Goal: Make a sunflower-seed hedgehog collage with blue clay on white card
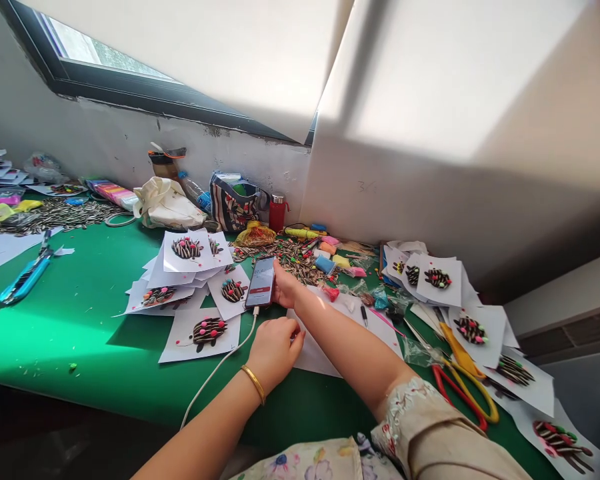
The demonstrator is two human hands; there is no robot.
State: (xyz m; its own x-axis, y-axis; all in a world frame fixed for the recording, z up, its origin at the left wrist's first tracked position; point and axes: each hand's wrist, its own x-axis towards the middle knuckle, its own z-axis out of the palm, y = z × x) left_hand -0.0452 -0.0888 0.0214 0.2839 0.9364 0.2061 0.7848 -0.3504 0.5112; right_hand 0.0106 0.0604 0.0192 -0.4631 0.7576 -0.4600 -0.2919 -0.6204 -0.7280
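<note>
My right hand (285,287) reaches across the table and grips a smartphone (261,283) by its right side. The phone's screen is lit, and a white charging cable (220,367) runs from its lower end toward the table's front edge. Just below it, my left hand (276,348), with a gold bangle at the wrist, is closed with its fingers curled; anything inside is hidden. White cards with striped seeds and coloured dots form a pile (180,273) left of the phone. One such card (207,333) lies flat in front of the pile. White paper (320,340) lies beneath my right forearm.
Loose striped seeds (300,260) and coloured clay pieces (325,263) spread behind the phone. Scissors (465,380) and more seed cards (440,280) lie on the right. A blue utility knife (26,279) rests at left. Bags (167,205) and a red bottle (277,213) stand by the wall.
</note>
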